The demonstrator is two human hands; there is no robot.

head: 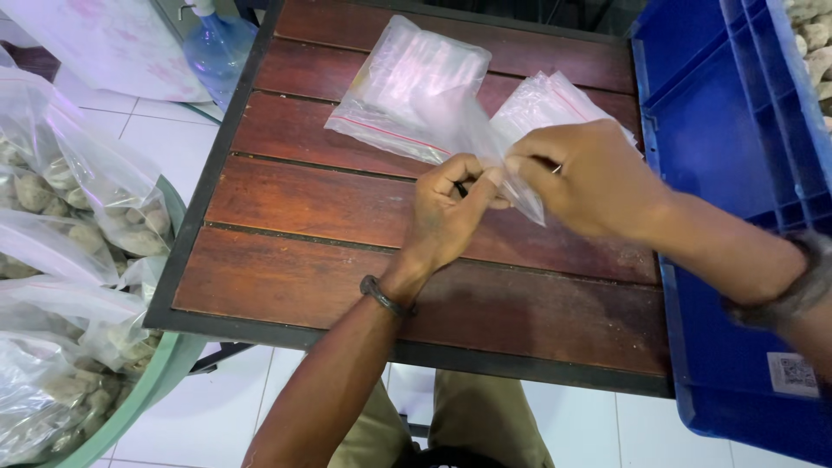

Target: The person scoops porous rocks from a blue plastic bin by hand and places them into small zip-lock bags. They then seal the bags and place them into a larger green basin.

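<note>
— what have your hands got?

— both are pinched shut on one clear zip bag [485, 143]. my left hand [446, 212] grips its corner between thumb and forefinger, my right hand [585, 178] nips the same edge just beside it, so the fingertips nearly touch. the bag hangs from that pinch above the middle of the wooden tabletop [347, 286], its far end trailing back toward the pile.

— what could go wrong?

— i think the film is slick and thin. if i pull the two sides unevenly, one could slip out of my fingers, or the mouth could stay stuck together. a hard tug might stretch or tear the edge by the red seal line. and since the bag's far end seems to rest on the pile, lifting it may drag the empty bags [555, 100] out of order.

— what else is around?

— a blue plastic crate [719, 130] presses against the tabletop on my right, just under my forearm, so that elbow has little room. on my left, well apart, filled bags of pale lumps [61, 217] sit heaped in a green tub [169, 364]. a blue spray bottle [217, 48] stands past the far left corner. nothing lies between my hands and the pile.
</note>
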